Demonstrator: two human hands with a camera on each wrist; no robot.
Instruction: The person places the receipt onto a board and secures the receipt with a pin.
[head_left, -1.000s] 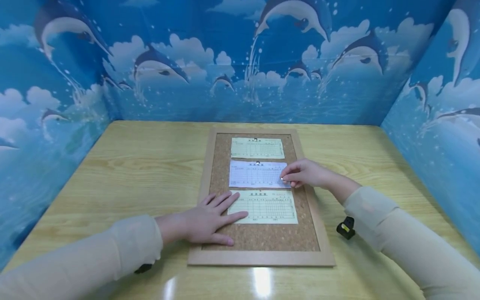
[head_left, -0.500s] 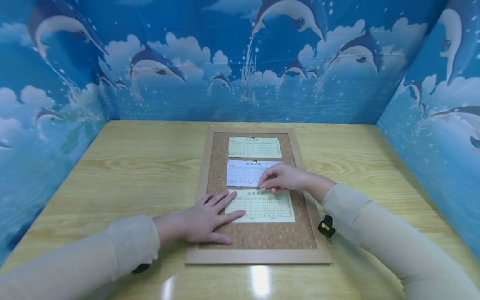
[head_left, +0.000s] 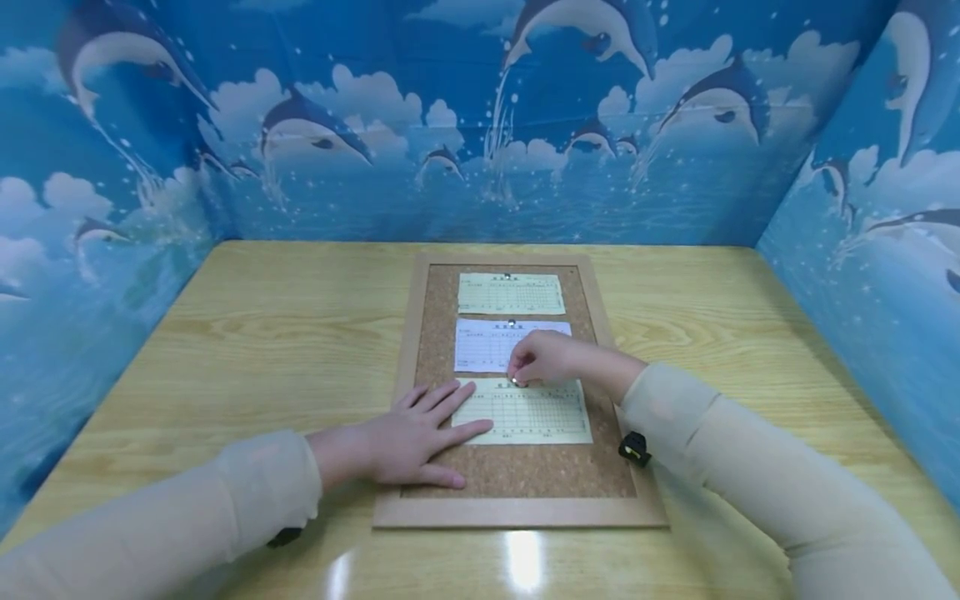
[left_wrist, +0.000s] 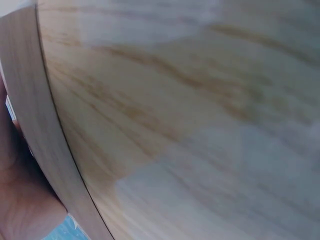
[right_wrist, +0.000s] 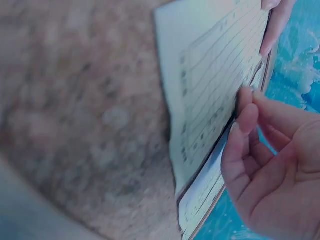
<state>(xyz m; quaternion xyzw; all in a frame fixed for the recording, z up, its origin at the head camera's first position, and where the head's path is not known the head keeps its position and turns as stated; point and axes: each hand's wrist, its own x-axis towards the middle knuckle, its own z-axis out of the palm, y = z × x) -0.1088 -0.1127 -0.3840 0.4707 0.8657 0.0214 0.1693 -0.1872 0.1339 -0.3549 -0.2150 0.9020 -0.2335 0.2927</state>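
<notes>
Three printed paper slips lie on a wood-framed corkboard (head_left: 540,479): a pale green one (head_left: 510,296) on top, a lilac one (head_left: 480,346) in the middle, another pale green one (head_left: 525,417) lowest. My right hand (head_left: 546,357) pinches a small silvery thumbtack (head_left: 514,382) at the top middle of the lowest slip. The fingertips hide most of the tack in the right wrist view, where my right hand (right_wrist: 280,165) stands beside that slip (right_wrist: 215,75). Fingers spread, my left hand (head_left: 412,437) rests on the board and the lowest slip's left edge.
Shiny tacks stand at the top edges of the upper slip (head_left: 507,276) and the lilac slip (head_left: 512,322). The board's frame (head_left: 517,512) lies on a wood-grain table (head_left: 300,333). Dolphin-print cloth (head_left: 375,200) walls off the back and sides.
My right hand has moved left from the lilac slip's right end to the top middle of the lowest slip, with the thumbtack. The left hand stays where it was.
</notes>
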